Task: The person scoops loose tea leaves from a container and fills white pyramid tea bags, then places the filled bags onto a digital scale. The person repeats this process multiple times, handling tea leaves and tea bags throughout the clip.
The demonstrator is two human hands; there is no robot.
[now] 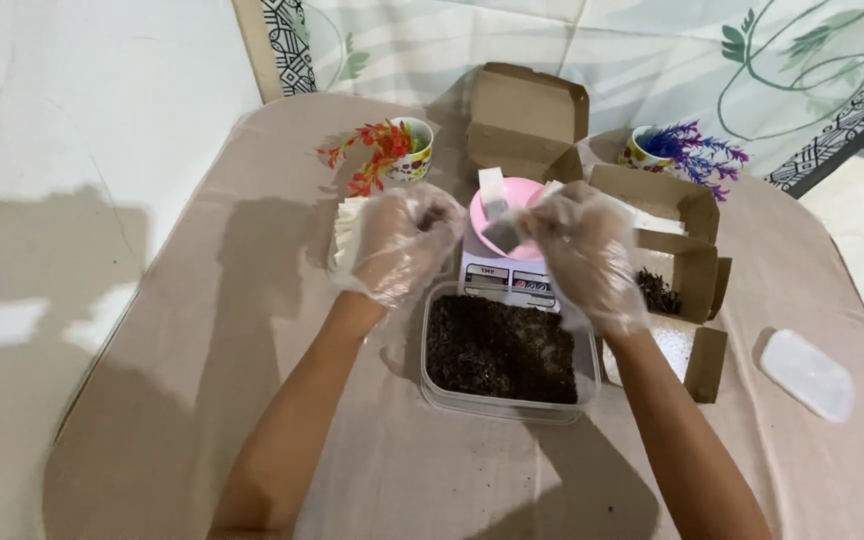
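Both of my hands wear thin clear plastic gloves. My left hand is closed into a loose fist above the table, just left of a small kitchen scale; nothing shows in it. My right hand pinches a small filled sachet over the pink bowl that sits on the scale. Right below my hands stands a clear plastic tub full of dark brown loose material.
An open cardboard box stands behind the scale, another open box with dark bits at the right. Two cups of artificial flowers stand at the back. A white lid lies at the right. White sachets are stacked at the left.
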